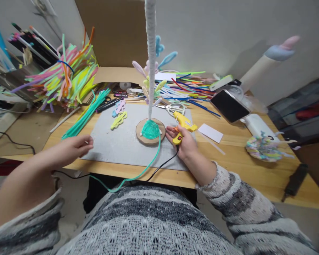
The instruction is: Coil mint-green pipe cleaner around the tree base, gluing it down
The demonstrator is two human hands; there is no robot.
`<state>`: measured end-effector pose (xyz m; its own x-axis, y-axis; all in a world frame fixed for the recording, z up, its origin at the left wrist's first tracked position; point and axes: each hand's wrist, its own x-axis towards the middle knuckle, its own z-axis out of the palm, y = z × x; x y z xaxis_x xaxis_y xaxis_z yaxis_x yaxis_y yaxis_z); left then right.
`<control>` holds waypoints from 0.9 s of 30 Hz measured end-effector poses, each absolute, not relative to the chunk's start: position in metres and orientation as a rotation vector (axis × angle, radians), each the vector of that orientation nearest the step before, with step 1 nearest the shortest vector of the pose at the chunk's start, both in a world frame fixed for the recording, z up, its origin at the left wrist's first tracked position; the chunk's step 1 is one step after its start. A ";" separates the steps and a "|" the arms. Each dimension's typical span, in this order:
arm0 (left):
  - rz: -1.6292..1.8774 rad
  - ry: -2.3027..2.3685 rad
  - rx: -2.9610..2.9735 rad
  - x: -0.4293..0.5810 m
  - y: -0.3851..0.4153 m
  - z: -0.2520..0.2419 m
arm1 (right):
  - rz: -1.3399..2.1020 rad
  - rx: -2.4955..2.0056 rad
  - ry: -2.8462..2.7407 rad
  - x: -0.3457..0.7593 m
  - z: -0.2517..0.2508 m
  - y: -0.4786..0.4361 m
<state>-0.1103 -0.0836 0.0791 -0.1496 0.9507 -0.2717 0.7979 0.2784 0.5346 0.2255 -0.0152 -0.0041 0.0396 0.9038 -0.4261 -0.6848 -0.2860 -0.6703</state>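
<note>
My right hand (187, 143), palm turned up, holds a yellow hot glue gun (184, 122) by its handle, with fingertips at the edge of a round wooden base (150, 140). A green fuzzy pipe cleaner coil (149, 129) covers part of that base, and its loose end (156, 154) trails towards my lap. From the base rises an upright stem (151, 53) wrapped in white. My left hand (81, 144) hovers over the left edge of the grey mat (108, 141), fingers curled together with nothing visible in them.
Green pipe cleaners (89, 113) and small pastel twisted shapes (119, 119) lie at the left. Scissors (175, 108), loose coloured pipe cleaners (186, 88), a white card (210, 132) and a phone (230, 105) are behind and right. The gun's black cord (163, 163) crosses the table edge.
</note>
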 end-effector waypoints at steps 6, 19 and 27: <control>0.500 2.548 1.661 -0.074 -0.055 0.078 | 1.590 -0.999 -0.321 0.226 -0.002 -0.015; 0.634 1.571 2.187 0.009 -0.078 0.023 | 1.136 -1.111 -1.100 0.254 0.023 -0.018; 0.499 1.334 2.360 0.051 -0.096 0.000 | 1.122 -1.457 -1.619 0.295 0.048 -0.033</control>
